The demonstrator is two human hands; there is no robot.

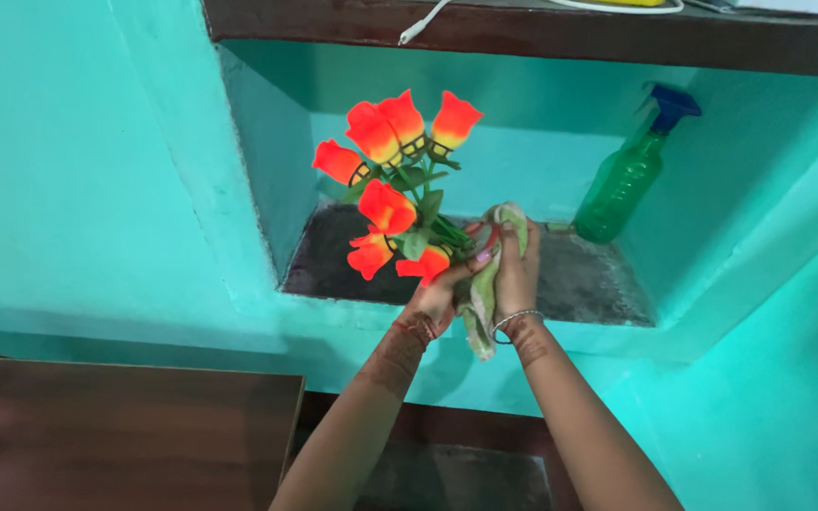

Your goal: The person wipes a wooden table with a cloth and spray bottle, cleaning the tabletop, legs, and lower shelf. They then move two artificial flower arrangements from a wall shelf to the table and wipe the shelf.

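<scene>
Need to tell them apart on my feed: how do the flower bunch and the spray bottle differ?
The flower bunch is orange-red with green leaves; the spray bottle is clear green with a blue trigger head. The bunch is held in the left hand, the bottle stands untouched in the niche. Both lean.

**Materials and finishes around the wall niche**

The orange-and-yellow artificial flowers (392, 180) look like matt fabric or plastic petals on smooth green plastic stems and leaves. The pale green cloth (485, 284) is soft, limp woven fabric, creased and dull. The translucent green spray bottle with a blue trigger head (629, 175) is glossy plastic. The thin bangle (515, 320) on the right wrist shines like polished metal. The turquoise painted wall (97, 189) is matt plaster, slightly uneven. The dark niche floor (579, 274) looks like rough, mottled stone. The brown tabletop (115, 435) shows smooth wood grain with a low sheen
</scene>
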